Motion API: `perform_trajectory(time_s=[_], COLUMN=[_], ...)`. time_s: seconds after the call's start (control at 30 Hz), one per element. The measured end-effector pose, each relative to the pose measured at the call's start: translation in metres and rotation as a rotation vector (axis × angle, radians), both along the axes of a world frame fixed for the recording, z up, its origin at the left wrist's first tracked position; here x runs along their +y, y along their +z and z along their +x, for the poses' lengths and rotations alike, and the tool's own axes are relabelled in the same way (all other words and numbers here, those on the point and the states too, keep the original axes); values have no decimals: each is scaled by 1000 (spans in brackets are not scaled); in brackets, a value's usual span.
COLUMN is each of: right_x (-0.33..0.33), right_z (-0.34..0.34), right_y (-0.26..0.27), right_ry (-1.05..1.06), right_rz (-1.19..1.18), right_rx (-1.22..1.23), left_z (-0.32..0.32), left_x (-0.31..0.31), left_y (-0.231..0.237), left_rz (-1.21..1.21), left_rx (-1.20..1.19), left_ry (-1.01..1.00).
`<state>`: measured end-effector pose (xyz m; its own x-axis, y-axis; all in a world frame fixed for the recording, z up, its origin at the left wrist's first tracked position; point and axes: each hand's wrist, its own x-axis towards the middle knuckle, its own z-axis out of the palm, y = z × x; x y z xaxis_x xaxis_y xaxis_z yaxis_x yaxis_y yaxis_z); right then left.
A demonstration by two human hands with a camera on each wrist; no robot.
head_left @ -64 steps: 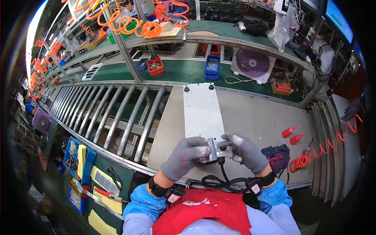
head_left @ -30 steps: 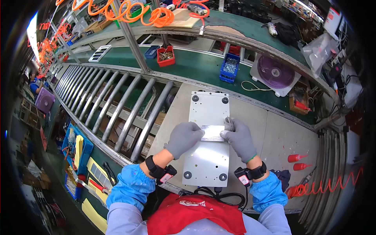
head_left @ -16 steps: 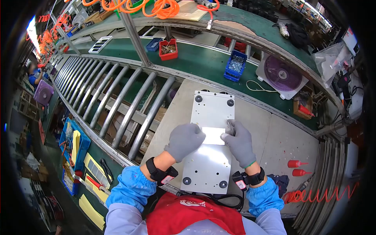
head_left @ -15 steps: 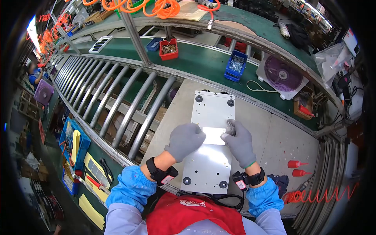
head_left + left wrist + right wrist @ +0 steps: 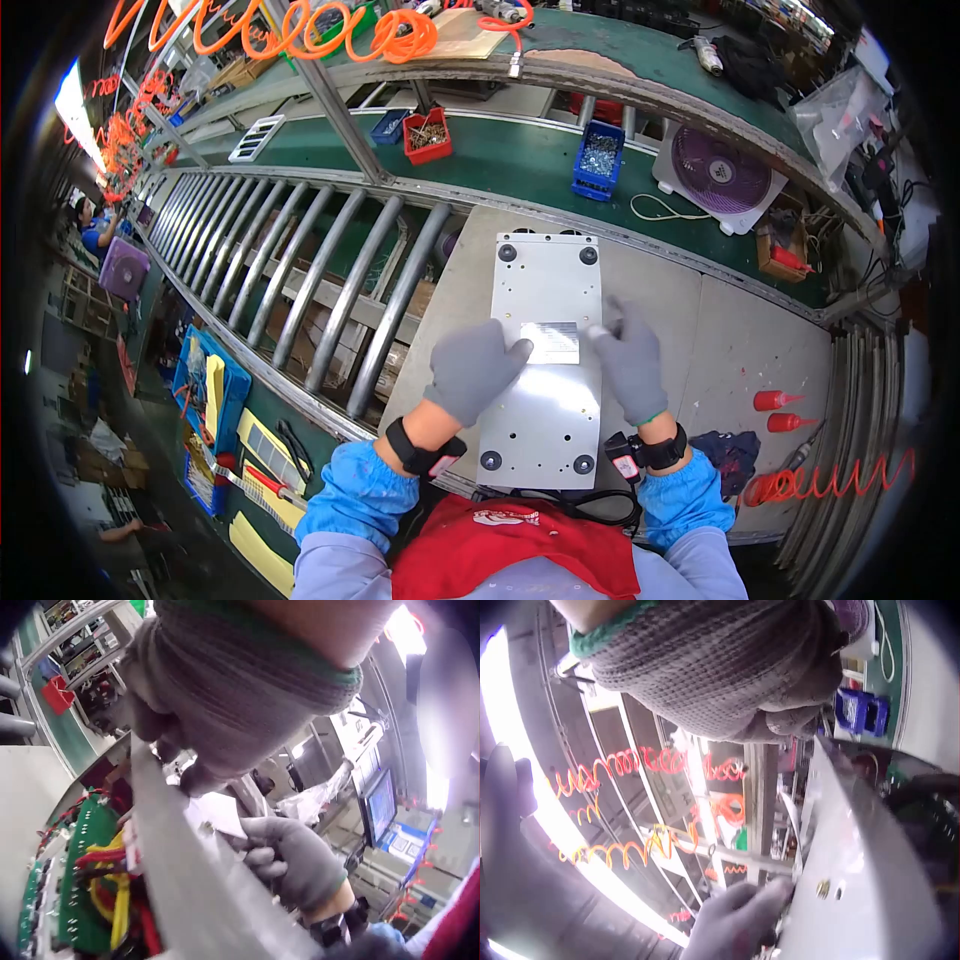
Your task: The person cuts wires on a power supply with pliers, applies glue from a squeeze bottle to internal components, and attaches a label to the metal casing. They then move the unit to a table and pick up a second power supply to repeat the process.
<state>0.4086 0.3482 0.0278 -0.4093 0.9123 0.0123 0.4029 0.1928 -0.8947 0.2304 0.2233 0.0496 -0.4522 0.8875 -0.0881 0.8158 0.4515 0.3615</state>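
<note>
A long pale metal device case [image 5: 541, 420] lies bottom up on the bench, with black feet at its corners. Over its middle is a small silver rectangular label [image 5: 552, 344]; in the left wrist view this white label [image 5: 219, 812] sits at an angle to the panel. My gloved left hand [image 5: 471, 370] pinches the label's left edge, thumb uppermost. On the other side, my gloved right hand [image 5: 630, 362] is beside the label's right edge, a small gap from it in the head view, fingers loosely bent and blurred. A green circuit board [image 5: 81, 877] and coloured wires show inside the case.
The roller conveyor [image 5: 290, 270] runs off to the left. Red bottles [image 5: 780, 401] and a dark cloth [image 5: 727, 455] lie at the right. Behind stand a blue bin [image 5: 598, 160], a red bin [image 5: 427, 137] and a purple fan [image 5: 720, 170]. A cable [image 5: 600, 500] lies in front.
Both hands and the label came from the case's near end to its middle; the case also shifted nearer. Since half a second ago, my right hand has moved right, off the label's edge.
</note>
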Motion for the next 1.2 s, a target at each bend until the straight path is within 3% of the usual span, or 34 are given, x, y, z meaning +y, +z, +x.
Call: perform_trajectory(time_s=[0.07, 0.17, 0.2, 0.3, 0.43, 0.6, 0.73, 0.97, 1.0, 1.1, 1.2], right_x=[3, 4, 0, -27, -66, -100, -132, -211, -218, -236, -256], right_z=[20, 68, 82, 107, 120, 136, 146, 130, 124, 78, 17], right_y=[4, -8, -21, -33, -39, -34, -19, 22, 28, 42, 54], right_ry=[-124, -180, -175, -122, -97, -134, -196, -290, -205, 46, 363], right_rz=[-112, -398, -427, -540, -651, -659, -578, -528, -493, -256, -92], right_rx=[75, 212, 202, 171, 194, 229, 221, 467, 459, 426, 377], left_z=[6, 21, 24, 24, 36, 50, 8, -26, -30, -18, -7], left_x=[-20, -38, -39, -14, 15, -18, -5, -85, -102, -156, -202], left_y=[-7, -4, -9, -21, -33, -35, -35, -18, -20, -3, 19], left_rz=[47, 320, 207, 268, 284, 270, 238, 172, 319, 397, 254], left_rx=[129, 391, 293, 278, 322, 234, 269, 326, 287, -466, -934], left_ry=[-63, -424, -511, -606, -609, -877, -578, -542, -579, -592, -696])
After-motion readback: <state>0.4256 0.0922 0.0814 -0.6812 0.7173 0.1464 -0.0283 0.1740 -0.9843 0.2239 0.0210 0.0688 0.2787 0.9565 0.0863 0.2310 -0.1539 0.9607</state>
